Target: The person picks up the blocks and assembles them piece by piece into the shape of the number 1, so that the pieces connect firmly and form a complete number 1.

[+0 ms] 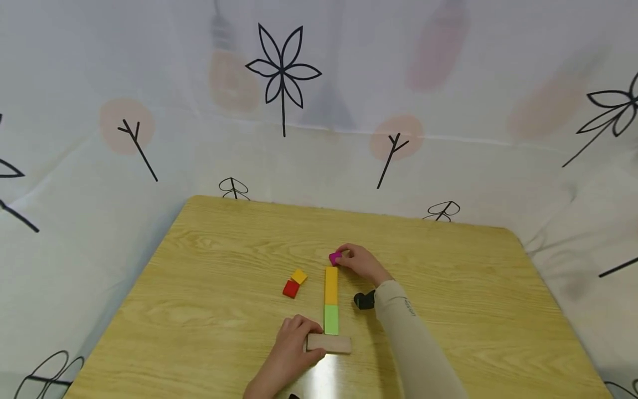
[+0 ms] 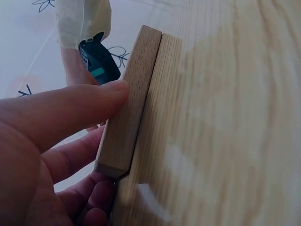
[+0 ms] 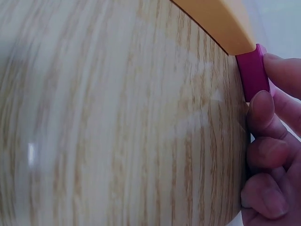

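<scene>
My left hand (image 1: 295, 344) grips a plain wooden block (image 1: 333, 344) by its left end, thumb on the near side and fingers on the far side. The block lies crosswise at the near end of a row. Beyond it a green block (image 1: 331, 320) and a long yellow-orange block (image 1: 331, 285) line up end to end, pointing away from me. At the row's far end my right hand (image 1: 363, 262) pinches a small magenta block (image 1: 335, 258) between thumb and fingers. In the right wrist view the magenta block (image 3: 253, 73) is right at the orange block's end (image 3: 221, 23).
Left of the row, a small yellow block (image 1: 299, 276) and a red block (image 1: 291, 288) lie corner to corner on the wooden table (image 1: 214, 310). A dark wrist camera (image 1: 364, 300) sits under the right sleeve. A patterned white curtain (image 1: 319, 166) stands behind the table.
</scene>
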The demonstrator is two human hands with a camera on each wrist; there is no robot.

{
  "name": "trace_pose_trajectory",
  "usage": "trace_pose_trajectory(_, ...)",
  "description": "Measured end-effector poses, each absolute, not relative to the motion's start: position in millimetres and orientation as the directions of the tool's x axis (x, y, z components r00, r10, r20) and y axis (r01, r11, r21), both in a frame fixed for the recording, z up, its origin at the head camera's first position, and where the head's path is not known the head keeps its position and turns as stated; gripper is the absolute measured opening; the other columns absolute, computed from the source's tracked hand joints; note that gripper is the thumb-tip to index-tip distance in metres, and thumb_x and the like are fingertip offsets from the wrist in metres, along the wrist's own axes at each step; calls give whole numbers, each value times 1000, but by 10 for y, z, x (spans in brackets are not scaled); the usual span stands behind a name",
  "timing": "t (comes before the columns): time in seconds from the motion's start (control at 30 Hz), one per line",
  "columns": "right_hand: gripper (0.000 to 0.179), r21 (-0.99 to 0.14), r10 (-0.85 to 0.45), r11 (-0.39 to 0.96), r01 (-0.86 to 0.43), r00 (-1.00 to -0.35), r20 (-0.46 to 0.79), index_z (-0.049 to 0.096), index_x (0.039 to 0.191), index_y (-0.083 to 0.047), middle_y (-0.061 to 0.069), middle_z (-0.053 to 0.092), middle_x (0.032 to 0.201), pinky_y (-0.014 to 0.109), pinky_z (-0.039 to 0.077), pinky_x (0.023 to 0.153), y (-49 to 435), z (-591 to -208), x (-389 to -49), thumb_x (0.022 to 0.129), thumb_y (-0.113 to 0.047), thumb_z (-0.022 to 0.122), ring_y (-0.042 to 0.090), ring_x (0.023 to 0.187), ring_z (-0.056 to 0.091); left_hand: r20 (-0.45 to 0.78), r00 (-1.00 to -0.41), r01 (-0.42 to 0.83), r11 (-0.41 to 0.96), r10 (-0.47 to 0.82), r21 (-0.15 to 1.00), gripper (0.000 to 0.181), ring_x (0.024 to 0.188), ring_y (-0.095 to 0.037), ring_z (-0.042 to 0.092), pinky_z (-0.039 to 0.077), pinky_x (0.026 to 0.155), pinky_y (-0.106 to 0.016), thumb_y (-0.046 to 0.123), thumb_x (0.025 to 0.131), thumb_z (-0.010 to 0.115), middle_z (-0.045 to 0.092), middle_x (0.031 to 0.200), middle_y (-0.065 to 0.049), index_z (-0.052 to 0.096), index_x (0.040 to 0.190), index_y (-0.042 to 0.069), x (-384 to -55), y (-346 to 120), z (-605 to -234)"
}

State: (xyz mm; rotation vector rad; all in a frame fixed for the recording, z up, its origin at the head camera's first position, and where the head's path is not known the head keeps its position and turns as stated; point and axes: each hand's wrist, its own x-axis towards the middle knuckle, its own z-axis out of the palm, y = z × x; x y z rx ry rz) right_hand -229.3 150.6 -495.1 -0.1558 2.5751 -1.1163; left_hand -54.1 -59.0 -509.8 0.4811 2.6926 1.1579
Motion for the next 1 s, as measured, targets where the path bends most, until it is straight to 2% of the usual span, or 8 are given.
trace_pose_trajectory(0.63,31,-758,-239,652,28,-941,-240,58,114,-15,3,57,84,29,37,60,1567,-4962,-2278,86,-28,59,18,68,46,-39,-931,219,642,362,735,25,89,-13,34,32,75,-31,41,76,66,44,96,13,58,95,28,-546,-571,-5134)
trace_pose_trajectory(0.87,34,-750,-247,661,12,-940,-233,58,116,-18,2,57,85,29,37,62,1576,-4979,-2274,85,-31,59,17,71,46,-36,-931,224,647,363,729,24,89,-13,35,32,75,-31,41,76,67,44,95,13,58,95,28,-549,-574,-5137)
trace_pose_trajectory(1.0,34,-753,-247,658,0,-945,-215,58,117,-19,0,58,91,30,37,66,1577,-4981,-2273,85,-30,60,17,76,46,-39,-931,221,645,363,732,24,89,-12,34,32,76,-31,41,76,66,43,95,13,58,95,29,-553,-579,-5130)
